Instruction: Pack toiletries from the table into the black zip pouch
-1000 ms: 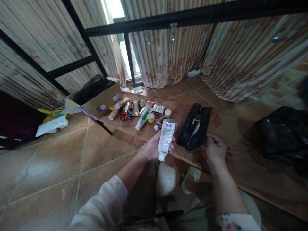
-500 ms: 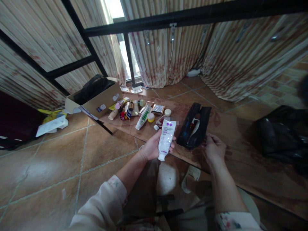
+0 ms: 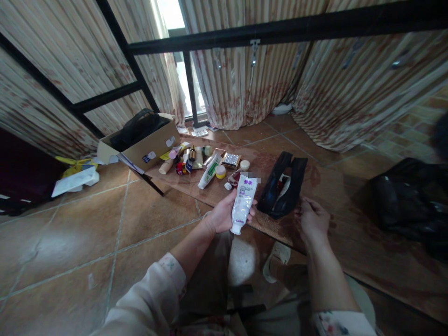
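A white toothpaste tube (image 3: 242, 203) with purple lettering lies cap-down in my left hand (image 3: 224, 212), whose fingers wrap behind it. To its right a black zip pouch (image 3: 284, 184) rests on the low table, its top gaping. Something white and reddish shows inside the pouch. My right hand (image 3: 314, 218) is closed at the pouch's near right corner, seemingly pinching its edge; the fingertips are partly hidden. Beyond the left hand lie a white and green tube (image 3: 210, 171), a yellow-banded jar (image 3: 220, 171) and a glittery compact (image 3: 231, 160).
Several cosmetic bottles and tubes cluster on the low table (image 3: 336, 196) near a cardboard box (image 3: 157, 144) with black fabric in it. A black plastic bag (image 3: 402, 196) sits at the right. Striped curtains (image 3: 241, 88) and a black metal bar (image 3: 224, 43) stand behind.
The view has shifted slightly. Both hands keep nearly the same positions, with the toothpaste tube still in my left hand and my right hand still at the pouch.
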A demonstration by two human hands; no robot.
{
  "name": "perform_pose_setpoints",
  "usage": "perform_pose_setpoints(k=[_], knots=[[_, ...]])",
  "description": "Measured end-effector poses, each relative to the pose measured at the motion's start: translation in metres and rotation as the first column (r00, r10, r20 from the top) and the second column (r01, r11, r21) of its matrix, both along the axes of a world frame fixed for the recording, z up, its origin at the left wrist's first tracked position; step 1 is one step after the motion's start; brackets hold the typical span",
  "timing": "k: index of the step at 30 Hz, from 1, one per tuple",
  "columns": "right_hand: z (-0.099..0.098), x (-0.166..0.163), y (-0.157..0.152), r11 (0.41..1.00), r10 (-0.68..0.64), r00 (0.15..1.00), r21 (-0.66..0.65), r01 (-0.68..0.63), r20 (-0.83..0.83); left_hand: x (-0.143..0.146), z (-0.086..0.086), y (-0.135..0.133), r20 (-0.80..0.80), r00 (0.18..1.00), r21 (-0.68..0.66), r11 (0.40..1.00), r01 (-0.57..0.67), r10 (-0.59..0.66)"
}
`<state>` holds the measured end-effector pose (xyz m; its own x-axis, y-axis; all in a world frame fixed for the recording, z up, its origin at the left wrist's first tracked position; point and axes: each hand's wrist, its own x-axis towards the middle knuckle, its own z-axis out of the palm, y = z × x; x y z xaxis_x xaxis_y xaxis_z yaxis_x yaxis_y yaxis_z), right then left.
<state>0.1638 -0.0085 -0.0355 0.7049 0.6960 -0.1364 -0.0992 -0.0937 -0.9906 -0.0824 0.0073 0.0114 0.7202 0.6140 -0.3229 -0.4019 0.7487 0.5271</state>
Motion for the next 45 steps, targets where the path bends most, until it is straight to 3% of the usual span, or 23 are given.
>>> perform_pose_setpoints(k=[10,18,21,26,32,38,45], knots=[[0.001,-0.001,-0.021,0.999,-0.034,0.999,0.015,0.034,-0.01,-0.001,-0.003,0.0,0.026,1.0,0.012,1.0,0.002,-0.002],[0.009,-0.03,-0.066,0.997,-0.063,0.998,0.033,0.063,0.007,-0.004,-0.005,-0.006,0.038,0.996,0.047,0.996,-0.082,0.08],[0.007,-0.053,-0.087,1.0,0.021,0.999,0.001,-0.021,0.046,-0.005,-0.007,-0.01,0.018,0.994,0.061,0.992,-0.109,0.108],[0.001,-0.102,-0.109,0.952,0.307,0.951,0.0,-0.308,0.044,0.0,-0.01,-0.019,-0.003,0.977,0.09,0.974,-0.21,0.211],[0.001,-0.152,-0.105,0.86,0.503,0.86,0.154,-0.487,-0.089,0.007,-0.016,-0.029,-0.054,0.949,0.174,0.939,-0.298,0.311],[-0.008,-0.177,-0.092,0.9,0.429,0.873,0.199,-0.389,-0.234,0.004,-0.014,-0.03,-0.06,0.937,0.246,0.915,-0.321,0.345],[-0.015,-0.195,-0.085,0.891,0.439,0.851,0.26,-0.372,-0.287,-0.01,-0.007,-0.038,-0.136,0.929,0.281,0.913,-0.296,0.343]])
